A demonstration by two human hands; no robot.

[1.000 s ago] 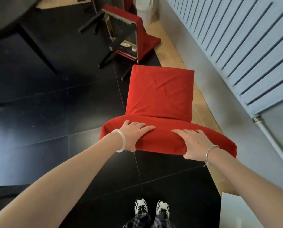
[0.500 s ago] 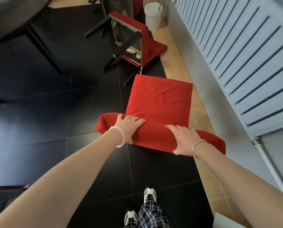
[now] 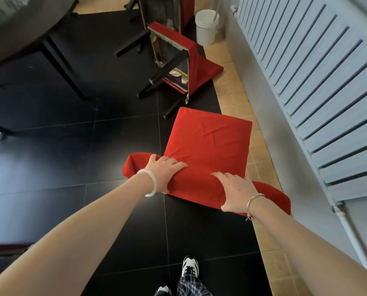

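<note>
Clasping the red chair back (image 3: 199, 183), left hand (image 3: 165, 174) and right hand (image 3: 237, 193), both grips clamped; nearby white mark (image 3: 186, 100) illegible.

Both arms outstretched, left grip (image 3: 164, 172) and right grip (image 3: 236, 192) palm-down, fingers (image 3: 175, 163) curled.

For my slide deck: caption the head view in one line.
Left hand and right hand grip the backrest top of a red-covered chair; a second red chair lies tipped over beyond it.

- Floor (image 3: 71, 167): glossy black tiles, with a tan tile strip (image 3: 231, 86) along the right wall.
- Far: overturned red chair (image 3: 199, 67), white bucket (image 3: 206, 28).
- Near: red-covered chair (image 3: 208, 142) over the seam, feet hidden.
</note>
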